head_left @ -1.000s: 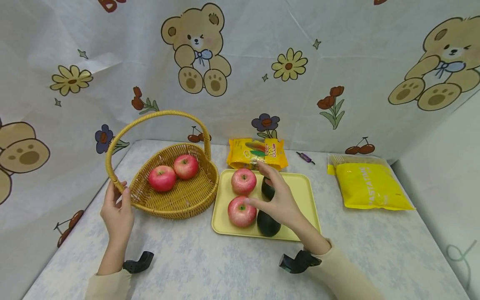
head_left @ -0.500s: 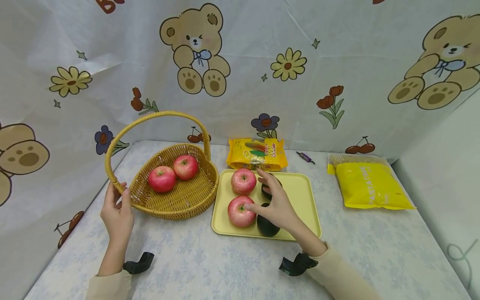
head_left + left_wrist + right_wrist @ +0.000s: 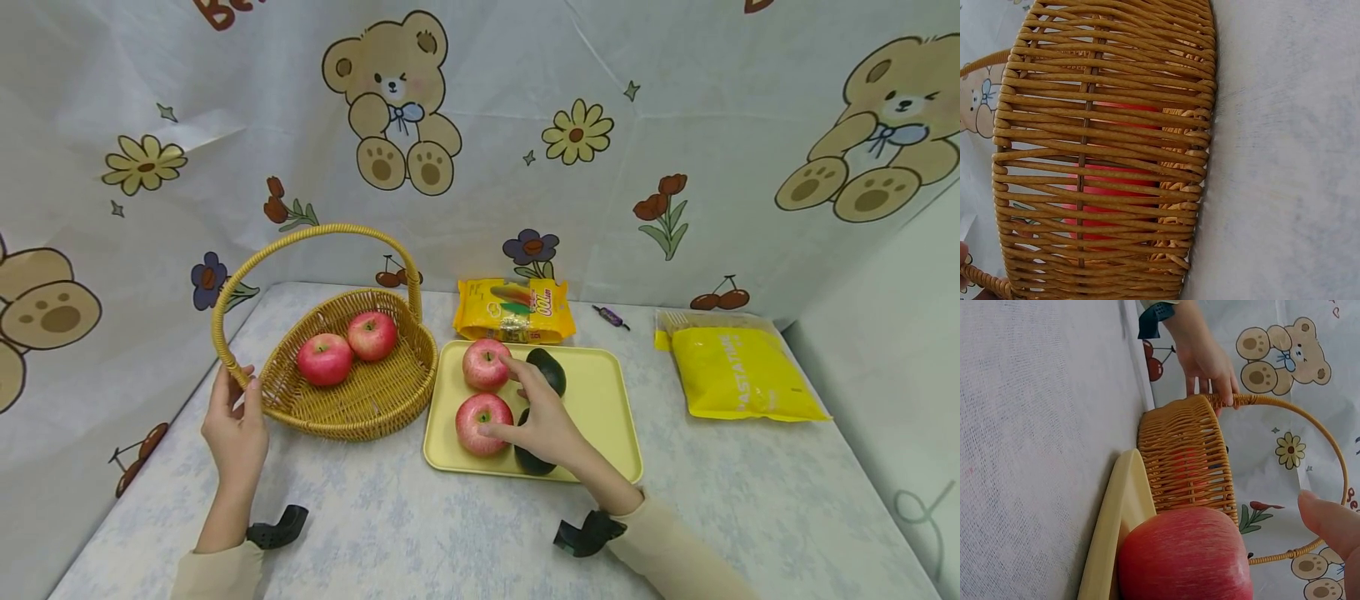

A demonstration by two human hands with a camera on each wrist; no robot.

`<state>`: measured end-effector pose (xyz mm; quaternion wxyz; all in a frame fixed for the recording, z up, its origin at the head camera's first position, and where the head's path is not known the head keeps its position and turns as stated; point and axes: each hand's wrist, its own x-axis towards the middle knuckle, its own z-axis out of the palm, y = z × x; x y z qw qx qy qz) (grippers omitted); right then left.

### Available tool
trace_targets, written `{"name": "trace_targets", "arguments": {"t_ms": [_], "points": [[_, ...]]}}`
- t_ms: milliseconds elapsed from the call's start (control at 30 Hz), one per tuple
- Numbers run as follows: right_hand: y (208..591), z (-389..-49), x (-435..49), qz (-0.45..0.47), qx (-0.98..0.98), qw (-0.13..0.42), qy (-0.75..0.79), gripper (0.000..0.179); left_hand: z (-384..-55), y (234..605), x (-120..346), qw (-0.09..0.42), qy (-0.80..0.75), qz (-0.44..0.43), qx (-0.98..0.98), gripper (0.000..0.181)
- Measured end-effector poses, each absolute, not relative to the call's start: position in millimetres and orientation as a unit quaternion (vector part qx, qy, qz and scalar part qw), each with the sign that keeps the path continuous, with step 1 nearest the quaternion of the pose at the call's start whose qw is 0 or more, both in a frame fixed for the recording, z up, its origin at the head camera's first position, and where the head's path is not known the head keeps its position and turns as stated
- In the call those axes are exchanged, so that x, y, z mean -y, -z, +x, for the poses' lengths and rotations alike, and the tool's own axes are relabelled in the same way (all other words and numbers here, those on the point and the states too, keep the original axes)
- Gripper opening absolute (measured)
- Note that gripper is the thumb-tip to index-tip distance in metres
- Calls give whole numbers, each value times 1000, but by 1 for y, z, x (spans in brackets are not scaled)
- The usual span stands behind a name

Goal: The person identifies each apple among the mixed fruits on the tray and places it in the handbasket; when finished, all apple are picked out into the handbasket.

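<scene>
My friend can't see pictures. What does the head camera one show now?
A person's right hand hangs close to two red apples on a yellow tray, with two dark oval things alongside. Their left hand grips the handle of a wicker basket holding two more red apples.

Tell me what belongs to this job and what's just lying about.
Seemingly in use:
wicker basket, held by left hand
two apples inside
two apples by right hand
pale yellow tray

Seemingly lying about:
avocados
yellow PASTATIME bag
yellow packet
small purple item
</scene>
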<state>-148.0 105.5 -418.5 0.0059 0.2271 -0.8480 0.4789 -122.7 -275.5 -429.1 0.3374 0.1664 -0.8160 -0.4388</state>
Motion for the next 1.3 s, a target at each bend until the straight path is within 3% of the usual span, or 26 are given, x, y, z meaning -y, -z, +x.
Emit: {"name": "trace_targets", "arguments": {"t_ms": [467, 1300], "points": [[423, -146, -101, 242, 870, -9, -429, 82, -123, 429, 276, 344, 441, 159, 813, 45], [430, -144, -98, 272, 910, 6, -313, 83, -123, 430, 275, 345, 438, 159, 815, 45]]}}
